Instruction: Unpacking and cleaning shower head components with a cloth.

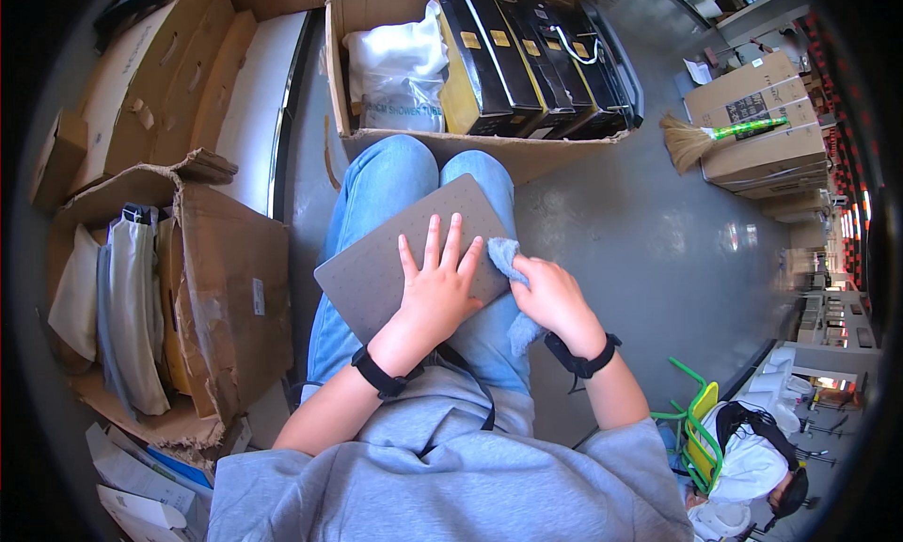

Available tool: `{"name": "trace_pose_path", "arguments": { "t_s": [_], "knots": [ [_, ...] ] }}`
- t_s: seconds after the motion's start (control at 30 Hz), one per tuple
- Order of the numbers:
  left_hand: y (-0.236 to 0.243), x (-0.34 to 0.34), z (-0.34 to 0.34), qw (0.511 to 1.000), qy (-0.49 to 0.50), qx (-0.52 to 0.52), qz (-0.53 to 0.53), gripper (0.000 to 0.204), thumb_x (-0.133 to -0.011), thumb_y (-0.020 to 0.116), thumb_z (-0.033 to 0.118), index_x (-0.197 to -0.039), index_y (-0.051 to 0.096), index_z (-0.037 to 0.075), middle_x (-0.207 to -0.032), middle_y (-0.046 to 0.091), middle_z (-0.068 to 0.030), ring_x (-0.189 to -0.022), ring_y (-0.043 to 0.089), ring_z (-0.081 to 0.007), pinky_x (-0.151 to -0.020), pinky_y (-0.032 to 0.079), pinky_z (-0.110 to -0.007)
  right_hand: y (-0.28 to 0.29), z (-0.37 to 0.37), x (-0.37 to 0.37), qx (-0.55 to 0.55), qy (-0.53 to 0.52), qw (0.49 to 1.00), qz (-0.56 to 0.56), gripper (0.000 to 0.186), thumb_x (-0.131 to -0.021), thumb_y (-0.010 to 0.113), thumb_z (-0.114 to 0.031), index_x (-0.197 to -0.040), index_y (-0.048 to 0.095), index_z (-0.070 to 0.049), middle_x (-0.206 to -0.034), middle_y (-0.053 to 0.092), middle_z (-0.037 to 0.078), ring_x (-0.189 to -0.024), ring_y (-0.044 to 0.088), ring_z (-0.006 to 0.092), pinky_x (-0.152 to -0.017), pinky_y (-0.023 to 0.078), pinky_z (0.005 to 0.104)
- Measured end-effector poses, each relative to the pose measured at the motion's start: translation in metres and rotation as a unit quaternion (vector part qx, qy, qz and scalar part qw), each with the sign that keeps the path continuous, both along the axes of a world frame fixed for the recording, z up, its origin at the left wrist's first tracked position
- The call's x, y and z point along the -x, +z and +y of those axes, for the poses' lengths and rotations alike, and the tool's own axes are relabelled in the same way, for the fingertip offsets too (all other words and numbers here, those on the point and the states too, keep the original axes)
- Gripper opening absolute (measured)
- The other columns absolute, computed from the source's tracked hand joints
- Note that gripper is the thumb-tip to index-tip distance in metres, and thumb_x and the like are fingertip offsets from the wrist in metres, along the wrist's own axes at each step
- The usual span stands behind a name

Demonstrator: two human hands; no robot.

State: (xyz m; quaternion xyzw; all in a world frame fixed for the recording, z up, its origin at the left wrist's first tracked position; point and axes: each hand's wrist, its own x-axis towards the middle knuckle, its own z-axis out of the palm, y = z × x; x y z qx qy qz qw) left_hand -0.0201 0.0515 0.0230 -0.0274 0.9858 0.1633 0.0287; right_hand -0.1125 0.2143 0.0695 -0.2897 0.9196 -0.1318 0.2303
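A flat grey rectangular panel with rounded corners and small dots (362,277) lies tilted across my thighs. My left hand (438,288) rests flat on it with the fingers spread. A blue-grey cloth (505,258) is bunched in my right hand (548,296), at the panel's right edge. One end of the cloth touches that edge, and another part hangs below my palm. The fingers of my right hand are curled round the cloth and partly hidden.
Ahead of my knees stands an open cardboard box (555,152) with black boxes and a plastic-wrapped white item. At left, a torn carton (235,288) holds pale cloth-like pieces. A broom (691,142) leans by cartons at right. Another person (748,457) sits near a green chair (701,439).
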Motion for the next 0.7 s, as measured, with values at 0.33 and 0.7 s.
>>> {"name": "trace_pose_path", "arguments": {
  "t_s": [0.33, 0.7],
  "knots": [
    [0.003, 0.000, -0.006, 0.999, -0.018, -0.041, -0.018, 0.090, -0.072, 0.075, 0.043, -0.147, 0.034, 0.014, -0.157, 0.014, -0.0189, -0.145, 0.007, -0.0421, -0.104, 0.012, -0.075, 0.000, -0.079, 0.060, -0.008, 0.046, 0.999, 0.025, 0.031, -0.082, 0.051, -0.017, -0.110, 0.063, -0.011, -0.096, 0.066, 0.022, -0.092, 0.063, 0.0417, -0.083, 0.049, 0.0512],
    [0.002, -0.002, -0.006, 0.999, -0.008, -0.043, 0.016, 0.092, -0.069, 0.077, 0.046, -0.147, 0.036, 0.017, -0.158, 0.016, -0.0162, -0.146, 0.008, -0.0384, -0.107, 0.009, -0.072, 0.001, -0.050, 0.026, -0.027, 0.025, 0.997, 0.073, 0.024, -0.081, 0.053, -0.015, -0.102, 0.063, -0.010, -0.092, 0.068, 0.019, -0.088, 0.064, 0.0390, -0.077, 0.051, 0.0493]
  ]
}}
